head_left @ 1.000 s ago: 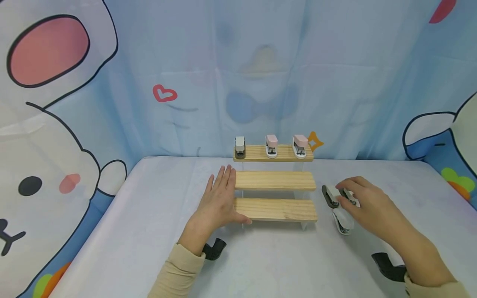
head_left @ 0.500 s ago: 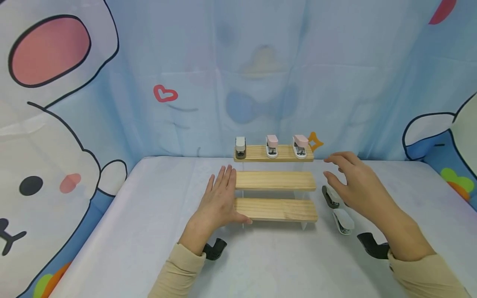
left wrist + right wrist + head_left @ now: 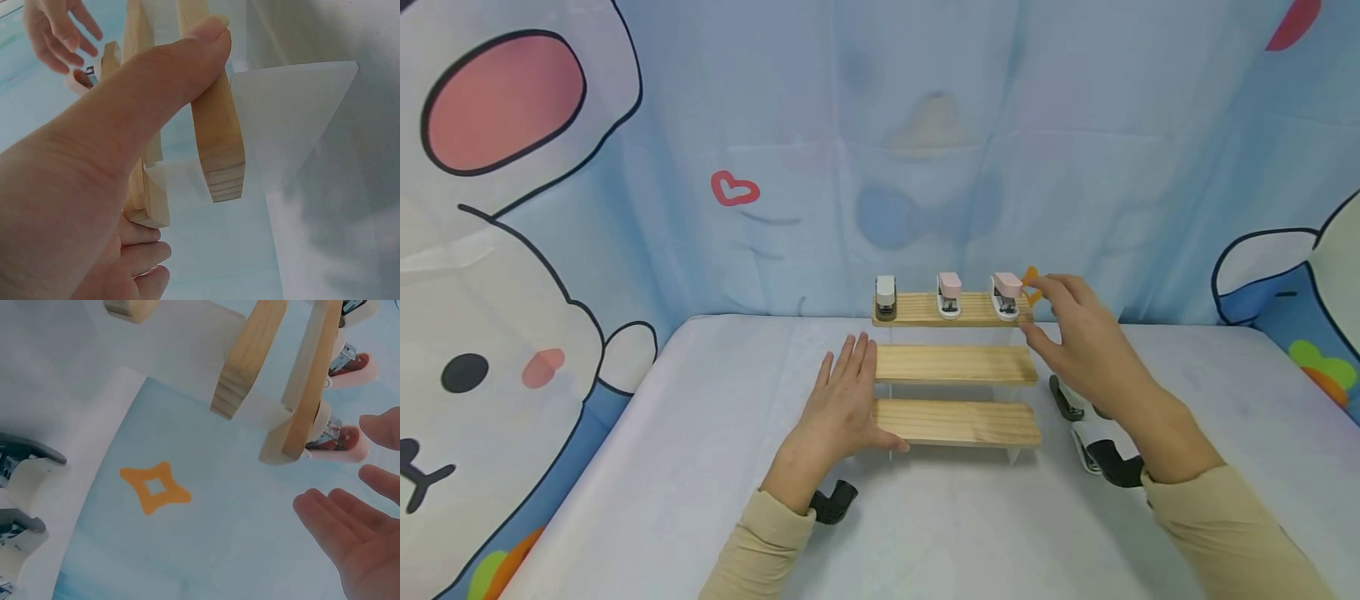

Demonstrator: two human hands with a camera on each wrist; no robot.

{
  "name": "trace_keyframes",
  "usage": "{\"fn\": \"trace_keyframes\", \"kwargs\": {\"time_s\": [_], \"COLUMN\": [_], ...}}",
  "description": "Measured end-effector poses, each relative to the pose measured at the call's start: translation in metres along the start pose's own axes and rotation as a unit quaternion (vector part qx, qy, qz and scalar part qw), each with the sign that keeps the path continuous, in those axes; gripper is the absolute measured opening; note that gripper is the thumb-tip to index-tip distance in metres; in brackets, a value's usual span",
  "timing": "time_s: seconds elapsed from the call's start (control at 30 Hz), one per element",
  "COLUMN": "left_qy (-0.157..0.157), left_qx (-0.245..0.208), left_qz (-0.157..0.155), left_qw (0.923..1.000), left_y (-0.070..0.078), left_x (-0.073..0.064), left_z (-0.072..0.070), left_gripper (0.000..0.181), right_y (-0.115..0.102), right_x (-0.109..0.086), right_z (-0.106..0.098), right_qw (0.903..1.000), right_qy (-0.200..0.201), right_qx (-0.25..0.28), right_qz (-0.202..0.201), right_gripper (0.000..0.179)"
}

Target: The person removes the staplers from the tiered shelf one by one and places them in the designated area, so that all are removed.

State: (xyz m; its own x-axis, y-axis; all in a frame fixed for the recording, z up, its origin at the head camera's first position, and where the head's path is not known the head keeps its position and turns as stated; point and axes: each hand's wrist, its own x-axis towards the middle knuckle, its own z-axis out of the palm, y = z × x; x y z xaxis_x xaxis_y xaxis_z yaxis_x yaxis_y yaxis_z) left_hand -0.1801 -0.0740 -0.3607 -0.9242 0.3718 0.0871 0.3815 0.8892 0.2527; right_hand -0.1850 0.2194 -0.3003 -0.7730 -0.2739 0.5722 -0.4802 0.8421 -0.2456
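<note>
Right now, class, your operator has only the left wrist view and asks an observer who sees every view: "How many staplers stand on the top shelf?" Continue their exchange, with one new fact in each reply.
Observer: The head view shows three staplers, side by side along the top shelf.
Operator: Are they all alike?
Observer: No. The leftmost stapler has a white top and dark base; the other two have pink tops.
Operator: Any more elsewhere?
Observer: Yes, there are loose staplers on the table, to the right of the shelves.
</note>
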Motion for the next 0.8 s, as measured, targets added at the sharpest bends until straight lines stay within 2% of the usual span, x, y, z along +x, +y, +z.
{"fn": "trace_keyframes", "kwargs": {"time_s": [0.23, 0.43, 0.63, 0.8], "left_qy": [0.003, 0.004, 0.005, 0.003], "left_qx": [-0.005, -0.005, 0.0, 0.001], "left_qz": [0.002, 0.003, 0.003, 0.0], "left_qw": [1.0, 1.0, 1.0, 1.0], "left_y": [-0.001, -0.001, -0.001, -0.001], "left_x": [0.0, 0.0, 0.0, 0.001], "left_z": [0.0, 0.001, 0.001, 0.001], "left_gripper": [0.14, 0.141, 0.141, 0.142], "right_y": [-0.006, -0.007, -0.005, -0.005], "right_x": [0.015, 0.026, 0.032, 0.033], "right_z": [0.007, 0.015, 0.023, 0.028], "right_qw": [0.9998, 0.9995, 0.9989, 0.9992], "right_qy": [-0.014, -0.024, -0.04, -0.035], "right_qx": [0.01, 0.019, 0.024, 0.02], "right_qz": [-0.001, -0.004, 0.004, -0.001], "right_gripper": [0.055, 0.048, 0.043, 0.035]}}
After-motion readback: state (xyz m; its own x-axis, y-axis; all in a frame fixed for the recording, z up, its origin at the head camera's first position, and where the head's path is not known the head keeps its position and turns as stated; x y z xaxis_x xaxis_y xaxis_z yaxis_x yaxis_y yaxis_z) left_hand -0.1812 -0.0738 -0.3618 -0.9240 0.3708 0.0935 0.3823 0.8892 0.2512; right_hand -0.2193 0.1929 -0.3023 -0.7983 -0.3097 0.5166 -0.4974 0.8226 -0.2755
